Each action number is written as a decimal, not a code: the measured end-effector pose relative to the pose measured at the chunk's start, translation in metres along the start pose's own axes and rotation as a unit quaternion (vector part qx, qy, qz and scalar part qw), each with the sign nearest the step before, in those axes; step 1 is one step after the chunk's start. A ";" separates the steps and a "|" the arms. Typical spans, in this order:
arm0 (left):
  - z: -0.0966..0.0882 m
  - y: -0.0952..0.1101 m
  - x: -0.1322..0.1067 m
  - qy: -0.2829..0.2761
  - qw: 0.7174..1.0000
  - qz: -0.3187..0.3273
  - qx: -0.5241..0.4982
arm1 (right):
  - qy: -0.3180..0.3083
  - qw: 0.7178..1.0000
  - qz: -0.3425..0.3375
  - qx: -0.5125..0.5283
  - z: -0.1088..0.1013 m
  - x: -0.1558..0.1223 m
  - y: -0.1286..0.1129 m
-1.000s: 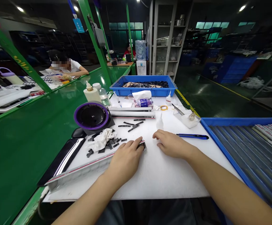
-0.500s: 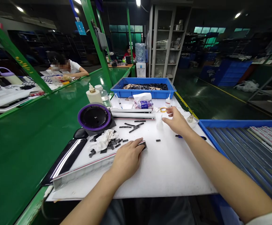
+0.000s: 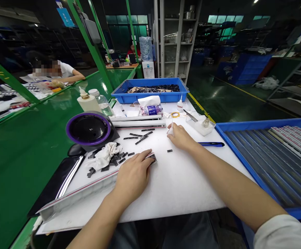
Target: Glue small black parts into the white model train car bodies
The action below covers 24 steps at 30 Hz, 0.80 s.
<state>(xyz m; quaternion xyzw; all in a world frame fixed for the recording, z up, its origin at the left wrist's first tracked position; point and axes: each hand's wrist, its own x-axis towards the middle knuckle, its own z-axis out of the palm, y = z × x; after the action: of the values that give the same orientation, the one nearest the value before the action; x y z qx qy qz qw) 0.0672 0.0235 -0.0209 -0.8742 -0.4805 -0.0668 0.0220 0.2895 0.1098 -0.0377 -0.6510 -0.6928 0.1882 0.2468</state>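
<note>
My left hand (image 3: 134, 171) is closed over the right end of a long pale channel-shaped strip (image 3: 80, 191) with a red line, which lies slanting across the white worktop. My right hand (image 3: 179, 136) has its fingers wrapped round a small white squeeze bottle (image 3: 170, 130) with a thin upright nozzle. A single small black piece (image 3: 169, 150) lies on the worktop between my hands. Several more black pieces (image 3: 121, 160) are scattered beside a crumpled white cloth (image 3: 105, 155), left of my left hand. Longer black strips (image 3: 141, 138) lie behind them.
A purple-rimmed round black device (image 3: 88, 128) stands at the left. Farther back are two long profiles (image 3: 140, 123), a tissue pack (image 3: 151, 110) and a blue bin (image 3: 145, 98). A blue cutter (image 3: 212, 144) lies right, near a blue tray (image 3: 219, 131) of strips. A co-worker sits far left.
My right hand has moved down and closed round the squeeze bottle, which stood free on the worktop. My left hand stays on the strip. The whole view has shifted somewhat.
</note>
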 end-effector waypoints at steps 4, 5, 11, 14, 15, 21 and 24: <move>-0.002 0.001 0.001 0.000 1.000 0.001 0.002 | 0.000 1.000 -0.010 0.007 -0.005 -0.004 -0.001; -0.002 0.001 0.001 -0.001 1.000 -0.002 0.001 | 0.006 1.000 -0.014 0.014 -0.007 -0.005 -0.001; -0.001 0.003 0.001 -0.002 1.000 -0.003 0.001 | 0.042 0.952 -0.108 0.284 -0.018 -0.010 -0.003; 0.000 0.003 0.000 0.001 1.000 -0.007 0.003 | 0.036 0.861 -0.125 0.492 -0.023 -0.017 -0.011; 0.000 0.003 0.000 0.003 1.000 -0.007 0.005 | 0.029 0.828 -0.122 0.547 -0.026 -0.020 -0.014; 0.002 0.004 0.000 0.007 1.000 -0.005 0.007 | -0.079 0.666 -0.077 0.738 -0.040 -0.032 -0.021; 0.003 0.004 0.000 0.006 1.000 -0.012 0.002 | -0.103 0.650 -0.045 0.751 -0.037 -0.032 -0.022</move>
<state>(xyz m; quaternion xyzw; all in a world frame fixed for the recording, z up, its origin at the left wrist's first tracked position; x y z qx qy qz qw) 0.0713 0.0219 -0.0235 -0.8678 -0.4910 -0.0717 0.0260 0.2945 0.0740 0.0023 -0.1878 -0.3636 0.6988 0.5867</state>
